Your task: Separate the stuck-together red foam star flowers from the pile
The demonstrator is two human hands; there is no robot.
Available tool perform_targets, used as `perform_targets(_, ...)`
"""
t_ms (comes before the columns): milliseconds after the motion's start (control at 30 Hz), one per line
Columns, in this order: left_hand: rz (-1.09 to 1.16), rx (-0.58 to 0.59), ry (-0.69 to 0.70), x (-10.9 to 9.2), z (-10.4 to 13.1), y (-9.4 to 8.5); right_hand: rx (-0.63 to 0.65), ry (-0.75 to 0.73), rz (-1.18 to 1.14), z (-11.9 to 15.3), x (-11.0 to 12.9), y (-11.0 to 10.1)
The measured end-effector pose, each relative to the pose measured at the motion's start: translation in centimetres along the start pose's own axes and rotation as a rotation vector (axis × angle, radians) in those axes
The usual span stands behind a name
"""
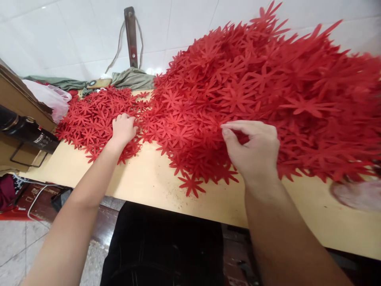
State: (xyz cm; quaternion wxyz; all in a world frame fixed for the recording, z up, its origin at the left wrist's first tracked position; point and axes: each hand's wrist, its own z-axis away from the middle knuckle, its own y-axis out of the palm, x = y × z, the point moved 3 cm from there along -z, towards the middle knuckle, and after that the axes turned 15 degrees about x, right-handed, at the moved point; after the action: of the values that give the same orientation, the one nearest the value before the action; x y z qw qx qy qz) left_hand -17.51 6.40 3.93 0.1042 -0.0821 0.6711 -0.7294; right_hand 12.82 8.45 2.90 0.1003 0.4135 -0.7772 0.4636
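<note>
A large heap of red flower-shaped pieces (238, 95) rises against the wall at the centre and right. A lower pile of the same pieces (92, 115) lies to the left. My left hand (123, 128) rests over the right side of the lower pile, its fingers curled downward with their tips partly hidden. In front of the large heap is my right hand (253, 147), thumb and forefinger pinched together; anything between the tips is too small to make out. One loose red flower piece (192, 185) lies on the table near the heap's front edge.
The pale table (143, 182) has its front edge before my dark-clothed lap. At left stand a black vacuum flask (32, 133), a cardboard box (18, 87) and a plastic bag (52, 97). Grey-green cloth (133, 78) lies by the wall, below a dark wooden bar (131, 37).
</note>
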Motion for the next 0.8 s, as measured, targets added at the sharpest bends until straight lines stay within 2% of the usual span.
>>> perform_targets(167, -0.153, 0.022, -0.002, 1.2, -0.9, 0.6, 0.060, -0.079, -0.007, 0.6, 1.2, -0.1)
perform_targets(300, -0.148, 0.132, -0.025, 1.6, -1.4, 0.6, 0.108, -0.054, -0.017, 1.2, 0.8, -0.3)
perform_targets(400, -0.119, 0.147, -0.066, 2.0, -1.8, 0.2, 0.116, -0.033, -0.028, 1.5, 0.8, -0.4)
perform_targets(567, 0.057, 0.090, -0.064, 3.8, -2.8, -0.5, 0.135, -0.027, -0.069, 1.6, 1.5, -0.9)
perform_targets(800, 0.287, -0.143, -0.078, 7.0, -3.4, -3.4, 0.148, 0.049, -0.153, 1.7, 1.6, -1.3)
